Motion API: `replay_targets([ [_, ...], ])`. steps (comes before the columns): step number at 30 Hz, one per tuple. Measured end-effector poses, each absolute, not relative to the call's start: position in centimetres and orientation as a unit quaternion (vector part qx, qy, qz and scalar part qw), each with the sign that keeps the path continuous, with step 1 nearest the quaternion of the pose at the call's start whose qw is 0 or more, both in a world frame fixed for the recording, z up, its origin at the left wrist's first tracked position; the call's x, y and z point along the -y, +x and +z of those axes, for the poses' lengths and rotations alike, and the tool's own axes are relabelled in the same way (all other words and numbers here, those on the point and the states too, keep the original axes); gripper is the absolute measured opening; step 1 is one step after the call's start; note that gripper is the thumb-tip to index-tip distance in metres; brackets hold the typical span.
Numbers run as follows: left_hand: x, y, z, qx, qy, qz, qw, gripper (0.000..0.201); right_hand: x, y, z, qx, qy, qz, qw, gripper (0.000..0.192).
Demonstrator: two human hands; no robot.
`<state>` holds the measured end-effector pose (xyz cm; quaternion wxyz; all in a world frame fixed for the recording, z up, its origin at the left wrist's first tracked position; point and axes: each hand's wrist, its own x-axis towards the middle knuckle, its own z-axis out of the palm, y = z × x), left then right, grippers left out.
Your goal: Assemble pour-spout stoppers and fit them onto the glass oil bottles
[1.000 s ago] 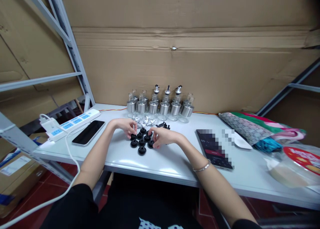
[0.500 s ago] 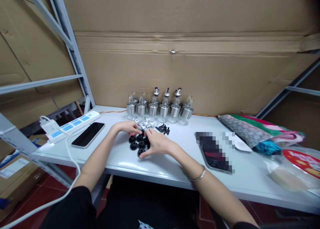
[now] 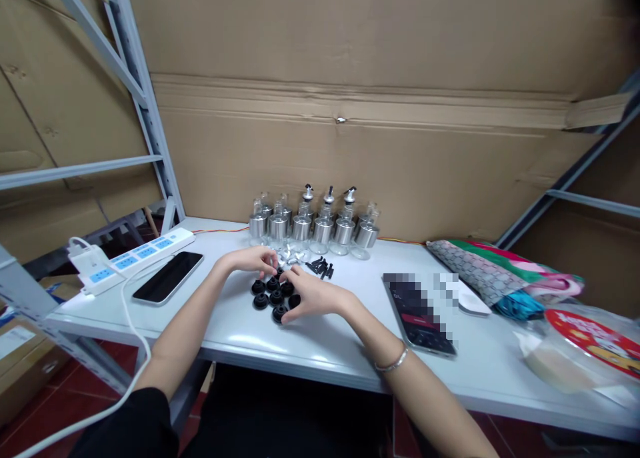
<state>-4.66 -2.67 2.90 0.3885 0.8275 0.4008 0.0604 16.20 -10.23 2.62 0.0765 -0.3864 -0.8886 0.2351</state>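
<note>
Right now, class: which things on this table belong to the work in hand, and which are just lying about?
In use: left hand, right hand, black stoppers, glass pourer bottles, small black pegs.
Lying about: power strip, phone, patterned cloth, bracelet.

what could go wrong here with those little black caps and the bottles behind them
The black caps sit loose in a tight cluster under both hands; the right hand reaching among them could scatter some toward the table edge. The glass bottles stand close together just behind, so a forward reach by the left hand might knock one over. The small loose parts nearby could get mixed in.
</note>
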Motion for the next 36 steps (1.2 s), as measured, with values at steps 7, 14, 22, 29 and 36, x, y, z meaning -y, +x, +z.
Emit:
replay_targets([
  [7, 2.8, -4.5, 3.2, -0.397, 0.835, 0.090, 0.370, 0.029, 8.3, 18.5, 3.6, 0.857, -0.447, 0.242, 0.090, 0.069],
  [14, 2.4, -4.0, 2.4, -0.392, 0.837, 0.095, 0.370, 0.021, 7.9, 17.6, 2.5, 0.864, -0.437, 0.244, 0.051, 0.046],
  [22, 2.4, -3.9, 2.4, -0.390, 0.837, 0.098, 0.370, 0.016, 8.3, 17.6, 3.1, 0.856, -0.418, 0.297, 0.062, 0.035],
  [29, 2.4, -4.0, 2.5, -0.403, 0.832, 0.098, 0.367, 0.019, 8.2, 18.5, 3.5, 0.819, -0.409, 0.400, 0.044, 0.041],
  [36, 2.6, -3.8, 2.6, -0.408, 0.834, 0.095, 0.360, 0.018, 8.8, 17.2, 2.8, 0.852, -0.395, 0.341, 0.041, 0.044],
])
